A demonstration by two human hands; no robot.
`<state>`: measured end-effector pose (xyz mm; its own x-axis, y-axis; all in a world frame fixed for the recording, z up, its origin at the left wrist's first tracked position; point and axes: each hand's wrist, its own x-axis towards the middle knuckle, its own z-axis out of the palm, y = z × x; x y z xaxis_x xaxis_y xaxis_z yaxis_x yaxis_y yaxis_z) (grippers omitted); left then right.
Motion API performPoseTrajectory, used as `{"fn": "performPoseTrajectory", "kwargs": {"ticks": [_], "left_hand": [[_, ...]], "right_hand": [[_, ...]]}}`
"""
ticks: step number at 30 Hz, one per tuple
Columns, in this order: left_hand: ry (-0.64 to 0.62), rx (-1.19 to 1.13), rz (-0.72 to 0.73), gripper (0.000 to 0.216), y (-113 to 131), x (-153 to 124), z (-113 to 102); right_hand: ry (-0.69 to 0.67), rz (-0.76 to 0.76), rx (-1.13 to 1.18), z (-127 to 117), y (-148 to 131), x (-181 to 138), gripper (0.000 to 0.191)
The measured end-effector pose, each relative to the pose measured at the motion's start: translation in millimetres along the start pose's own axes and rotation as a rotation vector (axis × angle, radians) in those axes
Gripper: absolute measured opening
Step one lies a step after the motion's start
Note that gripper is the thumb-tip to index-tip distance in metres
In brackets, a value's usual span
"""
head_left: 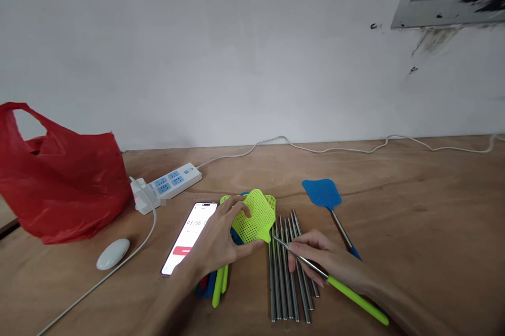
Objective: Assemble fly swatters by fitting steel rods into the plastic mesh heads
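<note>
My left hand [224,236] is closed on a lime-green fly swatter head [256,215], with the thumb near its short neck. My right hand [323,257] grips a metal rod with a lime-green handle [357,299]. The rod's tip points at the neck of the swatter head, close to it; whether they touch I cannot tell. Several loose metal rods [282,278] lie side by side beneath and between my hands. Under my left hand are more swatter heads, partly hidden, and lime-green handles [219,286] beside darker ones.
A blue fly swatter [322,192] lies at the right. Left of my hands are a lit phone [185,244], a white mouse [113,254], a power strip [177,181] with a plugged-in charger and a red plastic bag [74,183]. A white cable [327,151] runs along the wall.
</note>
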<state>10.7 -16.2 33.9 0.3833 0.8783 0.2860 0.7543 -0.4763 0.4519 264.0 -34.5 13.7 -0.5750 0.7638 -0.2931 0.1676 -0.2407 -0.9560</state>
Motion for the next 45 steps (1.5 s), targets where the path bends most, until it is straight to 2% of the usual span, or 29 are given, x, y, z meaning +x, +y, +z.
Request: {"fn": "performPoseTrajectory", "kwargs": {"ticks": [5, 11, 14, 17, 19, 23, 32, 39, 42, 45], "left_hand": [[-0.022, -0.009, -0.015, 0.044, 0.7, -1.0, 1.5], [-0.021, -0.003, -0.015, 0.044, 0.1, -2.1, 0.4], [0.060, -0.083, -0.022, 0.045, -1.3, -1.1, -2.2], [0.193, -0.238, -0.099, 0.038, -3.2, 1.4, -3.1], [0.230, -0.341, -0.151, 0.039, -3.7, 2.8, -2.2], [0.199, -0.472, -0.173, 0.051, -3.1, 2.4, 2.3], [0.136, -0.455, -0.122, 0.055, -3.5, -0.6, 13.7], [0.121, -0.505, -0.162, 0.056, 3.1, -2.6, 17.0], [0.175, -0.536, -0.178, 0.057, 4.6, -1.1, 15.9], [0.303, -0.566, -0.251, 0.053, 0.9, 2.5, 14.4]], "right_hand": [[-0.036, 0.022, -0.045, 2.5, -1.1, -2.9, 0.052], [-0.010, -0.031, -0.052, 3.0, -2.0, -0.8, 0.053], [-0.004, -0.041, -0.055, 3.5, 0.2, -0.7, 0.053], [0.029, -0.058, -0.063, 2.3, 2.6, 0.1, 0.053], [0.054, -0.082, -0.061, 0.2, 3.5, 1.1, 0.052], [0.029, -0.112, -0.062, -2.8, 3.0, 0.5, 0.051], [0.002, -0.065, -0.022, 3.9, -1.2, -3.1, 0.052], [0.012, -0.088, 0.008, 1.2, -0.6, -1.4, 0.052], [0.021, -0.086, 0.022, 3.3, -0.1, 0.1, 0.049], [0.118, -0.114, 0.089, 2.6, 1.8, 4.0, 0.046]]}}
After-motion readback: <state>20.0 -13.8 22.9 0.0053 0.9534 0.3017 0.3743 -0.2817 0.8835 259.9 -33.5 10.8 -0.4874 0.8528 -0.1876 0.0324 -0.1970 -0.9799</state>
